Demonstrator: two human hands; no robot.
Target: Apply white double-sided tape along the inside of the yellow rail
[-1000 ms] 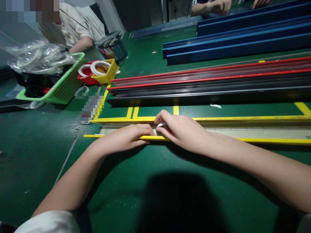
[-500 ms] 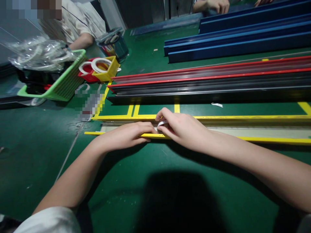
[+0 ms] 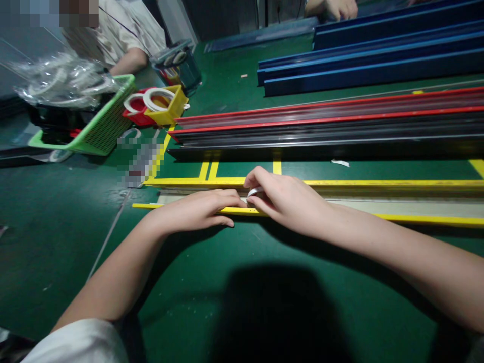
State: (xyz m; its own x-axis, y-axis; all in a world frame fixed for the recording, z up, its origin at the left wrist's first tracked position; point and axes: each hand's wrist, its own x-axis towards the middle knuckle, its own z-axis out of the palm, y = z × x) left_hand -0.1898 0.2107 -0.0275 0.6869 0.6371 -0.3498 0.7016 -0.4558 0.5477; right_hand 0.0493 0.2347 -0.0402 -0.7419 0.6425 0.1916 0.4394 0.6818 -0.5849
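Note:
A long channel profile (image 3: 408, 206) with yellow edges and a pale inner floor lies crosswise on the green table in front of me. My left hand (image 3: 200, 208) rests over its left part, fingers stretched flat inside the channel and thumb apart, outside the near yellow edge. Just right of those fingertips, my right hand (image 3: 289, 199) pinches a small roll of white tape (image 3: 254, 191), held low over the channel. Part of the roll is hidden by the right fingers. Whether tape runs under the left fingertips I cannot tell.
Beyond lie black profiles (image 3: 340, 150), red-edged profiles (image 3: 325, 117) and blue profiles (image 3: 359, 73). At left stand a green basket (image 3: 100, 126) with bagged rolls, a yellow bin (image 3: 172, 108) and a red bin (image 3: 139, 117) with tape rolls. A co-worker's arm (image 3: 130, 61) shows behind.
My left thumb has moved slightly down, away from the near yellow edge. Otherwise both hands and the tape roll stay almost in place; the view has shifted a little.

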